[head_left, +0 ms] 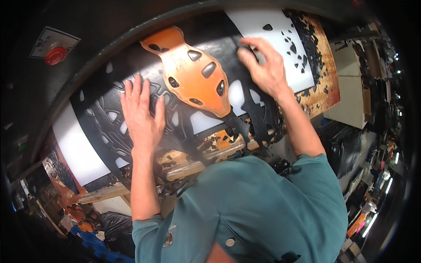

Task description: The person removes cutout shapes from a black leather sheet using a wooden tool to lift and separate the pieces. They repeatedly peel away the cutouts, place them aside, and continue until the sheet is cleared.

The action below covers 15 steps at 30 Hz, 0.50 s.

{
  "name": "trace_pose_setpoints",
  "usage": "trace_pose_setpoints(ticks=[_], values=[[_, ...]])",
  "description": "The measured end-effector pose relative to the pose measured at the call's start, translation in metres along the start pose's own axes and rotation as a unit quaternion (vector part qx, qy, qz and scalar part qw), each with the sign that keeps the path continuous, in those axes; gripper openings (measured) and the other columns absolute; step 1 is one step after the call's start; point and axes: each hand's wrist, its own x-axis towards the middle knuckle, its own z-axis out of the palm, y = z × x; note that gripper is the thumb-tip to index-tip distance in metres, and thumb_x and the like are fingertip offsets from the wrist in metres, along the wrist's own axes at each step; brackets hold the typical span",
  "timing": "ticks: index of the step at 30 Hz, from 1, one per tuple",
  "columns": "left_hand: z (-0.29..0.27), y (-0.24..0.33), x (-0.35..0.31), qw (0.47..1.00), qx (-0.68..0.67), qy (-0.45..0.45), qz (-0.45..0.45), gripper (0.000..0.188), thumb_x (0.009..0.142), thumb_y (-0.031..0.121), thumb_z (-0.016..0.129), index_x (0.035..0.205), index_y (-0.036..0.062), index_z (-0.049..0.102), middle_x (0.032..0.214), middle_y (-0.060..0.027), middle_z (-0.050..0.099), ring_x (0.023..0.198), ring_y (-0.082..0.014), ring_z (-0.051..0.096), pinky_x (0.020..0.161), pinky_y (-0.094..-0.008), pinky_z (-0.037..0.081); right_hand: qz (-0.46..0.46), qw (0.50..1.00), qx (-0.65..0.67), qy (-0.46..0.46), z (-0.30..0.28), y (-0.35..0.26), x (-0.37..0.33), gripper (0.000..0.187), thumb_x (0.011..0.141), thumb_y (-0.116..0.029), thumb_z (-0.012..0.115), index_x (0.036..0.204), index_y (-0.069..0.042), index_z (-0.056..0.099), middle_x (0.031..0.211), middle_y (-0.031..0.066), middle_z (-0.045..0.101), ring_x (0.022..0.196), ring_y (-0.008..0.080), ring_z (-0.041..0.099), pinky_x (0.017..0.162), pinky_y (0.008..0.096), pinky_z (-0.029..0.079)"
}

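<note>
My left hand (142, 109) lies flat with fingers spread on a black sheet (219, 46) full of cut-out openings and outlines. Right of that hand, an orange cutting die (190, 79), sole-shaped with several holes, rests on the sheet. My right hand (265, 65) is over the sheet's right part, apart from the die. Its thumb and forefinger are curled together in a pinch; a dark bit shows between them, too unclear to name. Strips of the cut sheet hang over the near edge.
White boards (83, 144) show under the sheet at both sides. Small black scraps (293, 47) lie on the right one. A worn brown board (326, 83) is beneath. A dark machine beam with a red push button (55, 55) runs along the far side; a wooden bar (184, 170) borders the near side.
</note>
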Motion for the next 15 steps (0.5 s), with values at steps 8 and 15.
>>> trace_pose_setpoints(ticks=[8,15], values=[[-0.007,-0.005,-0.007,0.998,-0.036,0.022,0.037,0.049,0.097,0.017,0.076,0.144,0.0062,0.064,0.156,-0.0142,0.058,0.152,-0.0415,0.044,0.128,-0.0577,0.027,-0.154,0.977,0.018,-0.143,0.007,-0.01,-0.069,0.096,0.073,-0.039,0.095,0.153,-0.004,0.054,0.143,0.0193,0.065,0.144,0.0398,0.051,0.117,0.0501,0.046],[-0.006,0.001,-0.005,0.999,-0.006,0.008,0.042,0.042,0.097,0.022,0.075,0.136,0.0062,0.071,0.152,-0.0148,0.061,0.15,-0.0418,0.046,0.127,-0.0586,0.028,-0.18,0.98,-0.009,-0.081,0.014,-0.009,-0.068,0.085,0.076,-0.045,0.09,0.145,-0.005,0.062,0.138,0.0162,0.07,0.136,0.038,0.058,0.109,0.0456,0.054]])
